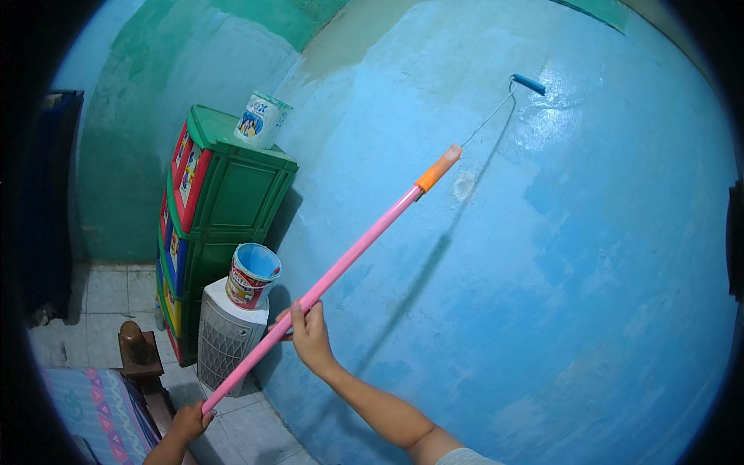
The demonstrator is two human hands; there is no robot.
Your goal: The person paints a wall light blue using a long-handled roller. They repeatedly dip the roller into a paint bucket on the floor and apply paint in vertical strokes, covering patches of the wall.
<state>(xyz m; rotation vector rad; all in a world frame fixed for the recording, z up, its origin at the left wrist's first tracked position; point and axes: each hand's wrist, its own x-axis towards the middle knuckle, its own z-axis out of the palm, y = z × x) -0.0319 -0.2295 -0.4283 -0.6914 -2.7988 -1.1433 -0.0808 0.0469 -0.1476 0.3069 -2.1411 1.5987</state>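
A paint roller on a long pink pole (356, 249) runs from the lower left up to the wall at upper right. My left hand (191, 423) is closed round the pole's bottom end. Farther up, my right hand (311, 338) grips the pole near its middle. An orange grip (439, 169) joins the pole to a thin wire frame. The blue roller head (529, 84) lies at the light blue wall (496, 310), beside a wet, shiny patch. Whether it presses on the wall is hard to tell.
Left of the pole, an open paint bucket (256, 265) stands on a white-grey box-shaped unit (232, 329). Behind it rises a green plastic drawer cabinet (242, 194) with a white bucket (263, 120) on top. A bed's wooden post (138, 345) and patterned mattress (97, 415) are at lower left.
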